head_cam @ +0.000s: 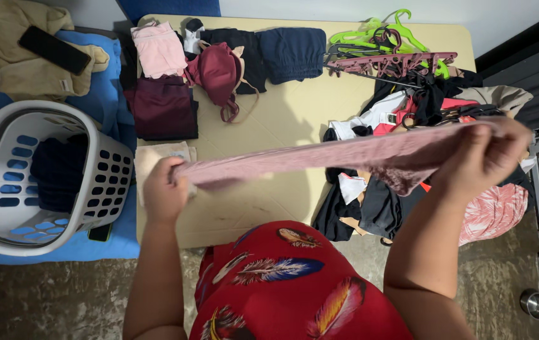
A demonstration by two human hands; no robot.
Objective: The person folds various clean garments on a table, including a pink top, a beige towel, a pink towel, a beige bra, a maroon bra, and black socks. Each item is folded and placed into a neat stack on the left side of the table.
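Bare tabletop [282, 119] between folded stacks [163, 104], clothes heap [408, 116]

Even, moderately bright indoor light fell from above, with no harsh glare. The table [294, 119] was the brightest surface and carried a soft, broad shadow beneath the stretched pink cloth [320, 157]. The floor [61, 296] at the lower edge lay dimmer. A small highlight showed on the metal cup [534, 303]. Focus was sharp across the centre; the right hand [487, 154] was slightly smeared by motion. Wide-angle distortion bowed the laundry basket [115, 179] and the frame's edges outward.
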